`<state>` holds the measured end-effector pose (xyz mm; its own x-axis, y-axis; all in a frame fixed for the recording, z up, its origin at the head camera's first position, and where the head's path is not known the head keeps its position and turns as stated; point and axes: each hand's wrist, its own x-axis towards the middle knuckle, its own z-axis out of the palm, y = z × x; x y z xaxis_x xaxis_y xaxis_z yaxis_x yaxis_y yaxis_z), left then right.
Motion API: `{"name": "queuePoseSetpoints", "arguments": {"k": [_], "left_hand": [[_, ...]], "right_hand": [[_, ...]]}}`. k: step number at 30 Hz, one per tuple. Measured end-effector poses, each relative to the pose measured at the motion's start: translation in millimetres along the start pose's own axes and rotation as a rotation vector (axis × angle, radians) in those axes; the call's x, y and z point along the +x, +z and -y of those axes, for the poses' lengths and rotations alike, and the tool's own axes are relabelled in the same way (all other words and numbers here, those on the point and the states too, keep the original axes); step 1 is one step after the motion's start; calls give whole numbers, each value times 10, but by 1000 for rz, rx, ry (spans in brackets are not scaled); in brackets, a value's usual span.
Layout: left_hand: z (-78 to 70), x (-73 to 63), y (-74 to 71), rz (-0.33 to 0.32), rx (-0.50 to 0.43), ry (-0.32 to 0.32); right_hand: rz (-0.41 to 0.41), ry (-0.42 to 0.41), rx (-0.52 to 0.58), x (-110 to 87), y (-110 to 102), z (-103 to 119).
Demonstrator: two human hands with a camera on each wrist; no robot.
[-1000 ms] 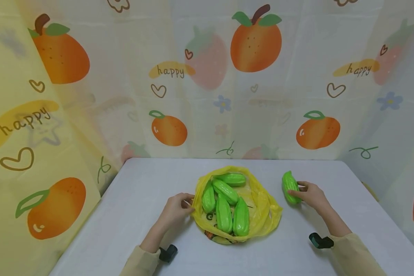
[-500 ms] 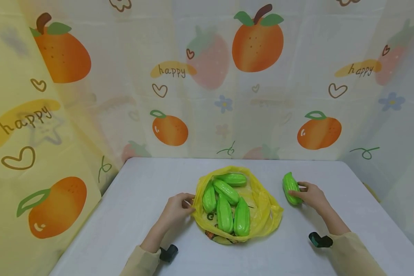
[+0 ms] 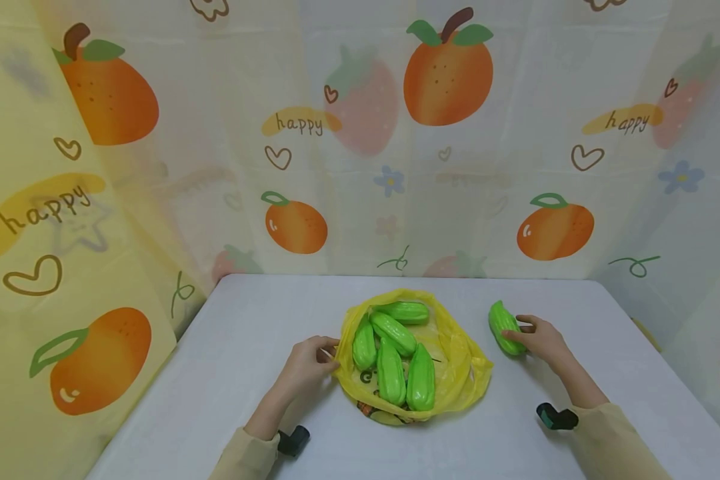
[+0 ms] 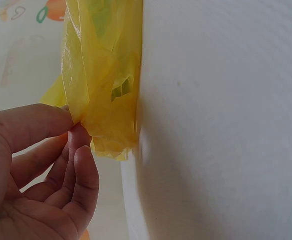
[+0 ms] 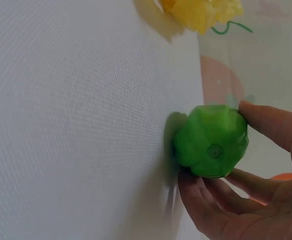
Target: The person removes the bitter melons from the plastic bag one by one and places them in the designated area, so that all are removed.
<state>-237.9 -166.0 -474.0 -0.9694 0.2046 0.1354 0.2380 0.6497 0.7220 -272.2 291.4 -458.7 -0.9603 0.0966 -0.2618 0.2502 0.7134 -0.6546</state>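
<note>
A yellow plastic bag (image 3: pixel 456 373) lies on the table with its mouth spread wide. Inside it are several bright green, ridged gourds (image 3: pixel 393 333), shiny like plastic. My left hand (image 3: pixel 308 363) is at the bag's left rim; in the left wrist view its thumb and forefinger pinch the yellow film (image 4: pixel 100 90). To the right of the bag, my right hand (image 3: pixel 541 340) grips another green gourd (image 3: pixel 504 327) between thumb and fingers. The right wrist view shows that gourd's round end (image 5: pixel 213 142) close to the tabletop, thumb on one side and fingers on the other.
The white table (image 3: pixel 240 307) reaches back to a curtain (image 3: pixel 348 187) printed with oranges and hearts. Printed cloth also hangs at the left and right sides. Each wrist wears a small black camera (image 3: pixel 557 417).
The gourd in my right hand has tipped slightly to the left. My left hand and the bag stay in place.
</note>
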Motion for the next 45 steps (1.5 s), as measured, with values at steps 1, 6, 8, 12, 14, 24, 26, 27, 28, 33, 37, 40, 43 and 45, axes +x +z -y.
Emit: {"name": "queuePoseSetpoints", "arguments": {"k": [1, 6, 8, 12, 14, 24, 26, 27, 28, 33, 37, 40, 43, 45], "left_hand": [[0, -1, -1, -1, -1, -1], [0, -3, -2, -5, -4, 0], [3, -1, 0, -4, -4, -2], [9, 4, 8, 1, 1, -2], [12, 7, 12, 4, 5, -1], [12, 5, 8, 11, -1, -2], [13, 4, 8, 11, -1, -4], [13, 4, 8, 12, -1, -6], [14, 3, 8, 13, -1, -8], [19, 4, 9, 17, 6, -9], [26, 5, 11, 19, 12, -11], [25, 5, 12, 18, 14, -11], [21, 5, 8, 16, 11, -11], [20, 3, 5, 13, 9, -11]], "right_hand": [[0, 2, 2, 1, 1, 0], [3, 10, 15, -2, 8, 4], [2, 10, 18, -6, 12, 6], [1, 3, 19, -17, 19, 10], [1, 1, 19, -19, 22, 10], [1, -11, 20, -26, 29, 14], [2, -16, 19, -27, 30, 13], [3, -17, 19, -26, 30, 12], [3, -19, 19, -26, 30, 11], [5, -17, 21, -18, 24, 7], [6, -5, 31, -34, 6, 12], [0, -6, 19, -75, -19, 25], [-15, -24, -14, -136, -53, 46], [-32, -46, -45, -185, -79, 70]]}}
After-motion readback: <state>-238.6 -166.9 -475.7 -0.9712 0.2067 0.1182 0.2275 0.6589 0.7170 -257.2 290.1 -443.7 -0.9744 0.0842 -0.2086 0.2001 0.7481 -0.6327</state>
